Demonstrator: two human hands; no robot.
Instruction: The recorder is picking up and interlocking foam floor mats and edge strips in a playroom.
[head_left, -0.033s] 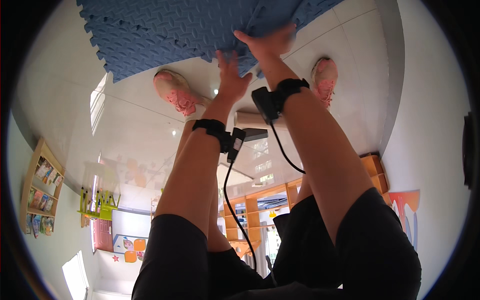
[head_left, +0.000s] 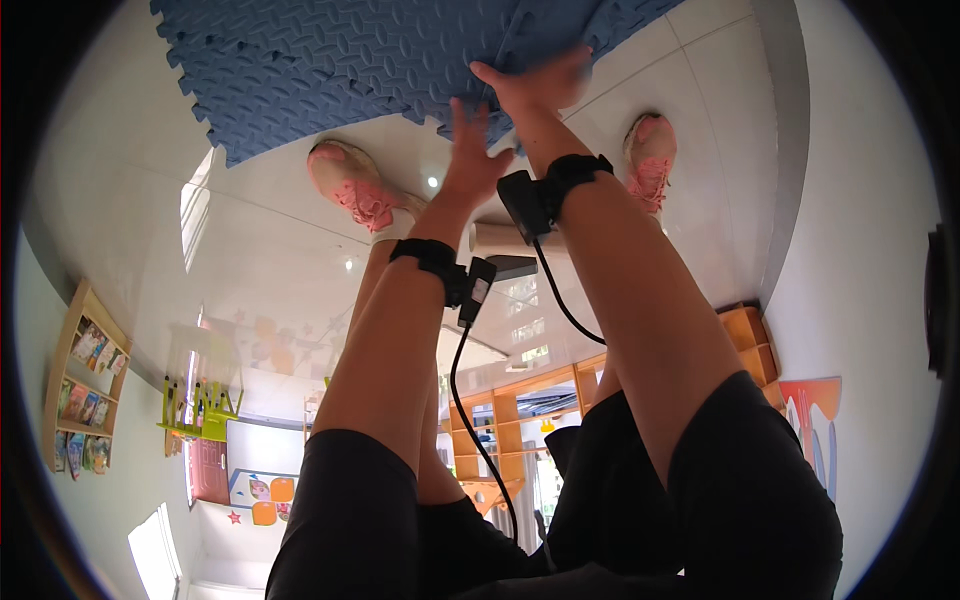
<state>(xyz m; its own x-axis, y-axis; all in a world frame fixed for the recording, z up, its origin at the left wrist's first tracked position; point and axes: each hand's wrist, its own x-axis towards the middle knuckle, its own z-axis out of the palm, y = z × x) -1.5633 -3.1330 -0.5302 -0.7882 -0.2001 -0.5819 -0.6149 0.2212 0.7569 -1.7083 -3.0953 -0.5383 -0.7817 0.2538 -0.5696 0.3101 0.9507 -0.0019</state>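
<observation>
Blue foam floor mats (head_left: pixel 330 70) with a raised tread pattern and toothed interlocking edges spread over the floor ahead of me. Near their closest corner is my left hand (head_left: pixel 474 165), its fingers stretched out and apart over the mat's edge. My right hand (head_left: pixel 537 92) lies just to the right and farther ahead, over the mat. Its thumb points left, away from the other fingers, which are blurred. Neither hand visibly grips anything; whether the fingertips touch the foam is hard to tell.
My pink-and-beige shoes (head_left: pixel 350 185) stand on the glossy tiled floor (head_left: pixel 270 240), one on each side of my hands. A wall (head_left: pixel 870 250) rises at right. Behind are wooden shelves (head_left: pixel 510 430), a book rack (head_left: pixel 90 380) and a green table (head_left: pixel 200 425).
My left hand has shifted slightly to the right, closer to my right hand. The right hand and the mats stay almost where they were.
</observation>
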